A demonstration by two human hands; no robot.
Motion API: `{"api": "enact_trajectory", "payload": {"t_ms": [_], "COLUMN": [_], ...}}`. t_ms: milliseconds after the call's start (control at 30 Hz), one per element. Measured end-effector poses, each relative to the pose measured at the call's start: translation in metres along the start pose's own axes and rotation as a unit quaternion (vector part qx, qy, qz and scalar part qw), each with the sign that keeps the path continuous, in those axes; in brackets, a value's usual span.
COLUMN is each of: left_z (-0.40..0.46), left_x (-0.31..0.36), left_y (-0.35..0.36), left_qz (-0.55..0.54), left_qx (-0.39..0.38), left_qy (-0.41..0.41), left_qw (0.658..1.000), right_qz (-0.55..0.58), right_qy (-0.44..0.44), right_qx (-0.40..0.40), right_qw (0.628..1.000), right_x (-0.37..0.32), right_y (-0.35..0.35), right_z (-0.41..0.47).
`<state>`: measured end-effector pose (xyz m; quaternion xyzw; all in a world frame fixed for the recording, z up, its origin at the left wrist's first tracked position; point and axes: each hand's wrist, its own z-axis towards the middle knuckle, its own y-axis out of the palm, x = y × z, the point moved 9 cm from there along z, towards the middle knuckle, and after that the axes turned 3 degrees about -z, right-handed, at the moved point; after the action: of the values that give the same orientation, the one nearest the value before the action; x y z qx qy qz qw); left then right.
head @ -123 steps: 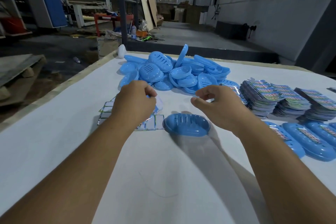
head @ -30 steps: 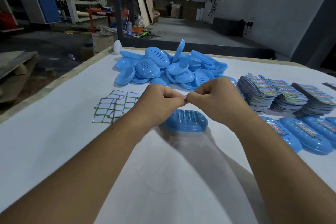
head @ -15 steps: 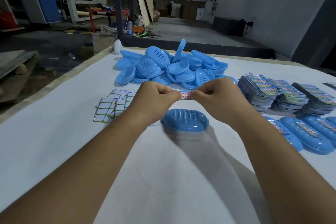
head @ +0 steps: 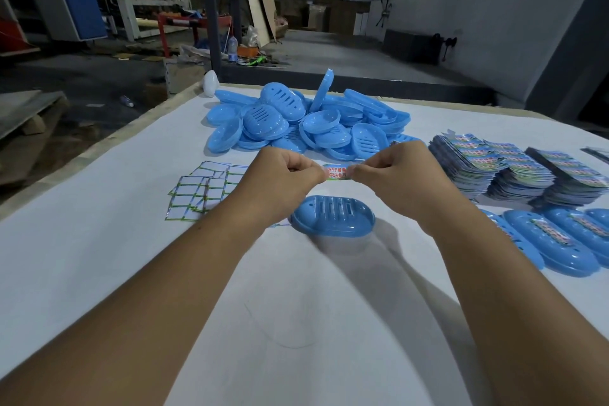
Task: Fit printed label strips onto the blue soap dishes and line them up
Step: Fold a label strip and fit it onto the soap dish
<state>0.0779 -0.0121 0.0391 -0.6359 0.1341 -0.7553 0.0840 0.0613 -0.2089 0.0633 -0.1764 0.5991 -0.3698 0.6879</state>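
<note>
A single blue soap dish [head: 333, 215] lies slotted side up on the white table in front of me. Just above and behind it, my left hand [head: 283, 176] and my right hand [head: 392, 175] each pinch one end of a printed label strip [head: 336, 172], held stretched flat between them. Only the strip's middle, with red and green print, shows between my fingers. At the right edge, a row of blue dishes with labels on them [head: 553, 237] lies side by side.
A heap of unlabelled blue dishes [head: 296, 122] sits at the back of the table. Stacks of printed labels [head: 514, 168] stand at the right. White green-edged sheets [head: 201, 189] lie at the left. The table's left edge [head: 99, 148] drops to the workshop floor.
My hands went from apart over the table to meeting above the dish, then drew apart, opening out the label strip between them. The dish has stayed put.
</note>
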Motion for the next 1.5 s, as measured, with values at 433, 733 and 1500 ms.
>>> {"api": "enact_trajectory", "payload": {"t_ms": [433, 733, 1500], "left_z": [0.002, -0.003, -0.002], "left_x": [-0.014, -0.01, -0.001], "left_y": [0.001, -0.004, 0.005], "left_qz": [0.069, 0.247, 0.316], "left_qx": [0.025, 0.056, 0.05], "left_qy": [-0.011, -0.015, 0.012], "left_qw": [0.997, 0.967, 0.947], "right_qz": [-0.043, -0.121, -0.178], "right_qy": [0.041, 0.023, -0.002], "right_qx": [-0.084, -0.102, -0.084], "right_qw": [0.995, 0.987, 0.98], "right_x": [0.012, 0.014, 0.01], "right_y": [0.01, 0.021, 0.024], "right_z": [-0.002, -0.002, -0.001]}}
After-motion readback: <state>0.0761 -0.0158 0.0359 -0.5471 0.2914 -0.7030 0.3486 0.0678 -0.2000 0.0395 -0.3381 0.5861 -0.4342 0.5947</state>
